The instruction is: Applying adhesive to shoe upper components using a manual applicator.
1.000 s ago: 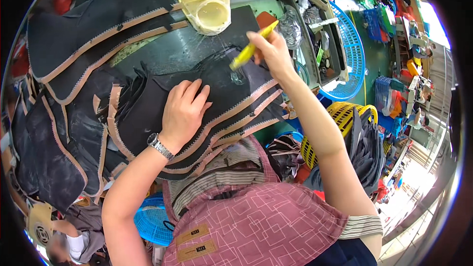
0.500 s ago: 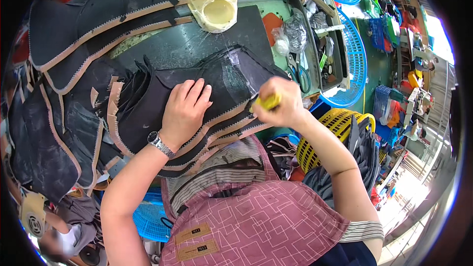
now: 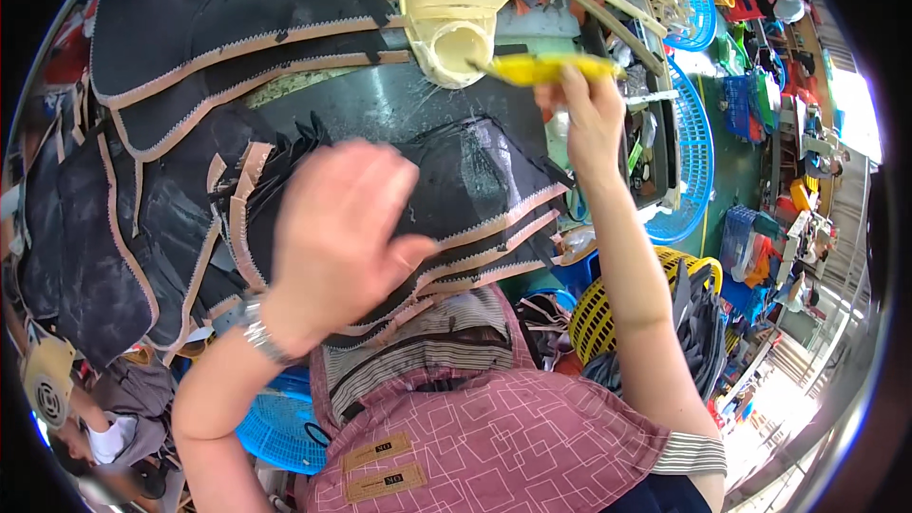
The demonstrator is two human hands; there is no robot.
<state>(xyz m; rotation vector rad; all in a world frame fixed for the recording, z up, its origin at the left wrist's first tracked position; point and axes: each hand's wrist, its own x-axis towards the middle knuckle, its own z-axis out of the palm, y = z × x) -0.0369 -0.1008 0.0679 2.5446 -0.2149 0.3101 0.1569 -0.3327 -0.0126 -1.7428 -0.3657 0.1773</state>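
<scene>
My right hand [image 3: 591,119] grips a yellow-handled brush [image 3: 549,68], raised over the right side of the work surface. The brush's dark tip points left, at the round mouth of a cream-coloured pot [image 3: 456,2] with dried coating on it. My left hand [image 3: 337,233], blurred, hovers over a stack of black fabric pieces [image 3: 439,176]. Its fingers are stretched out and the thumb stands apart, with nothing held. The pieces lie overlapped, with tan zigzag-cut edges toward me. Whitish smears mark the top piece.
More black pieces [image 3: 228,14] with tan edges cover the left and far left. A dark board [image 3: 366,100] lies beneath the pot. Right of it stand a cluttered tray, a blue basket [image 3: 698,157] and a yellow basket [image 3: 594,309]. Another person is at the lower left.
My right hand has lifted the brush from the tan edge of the stack and carried it up to the pot. My left hand has risen off the black pieces.
</scene>
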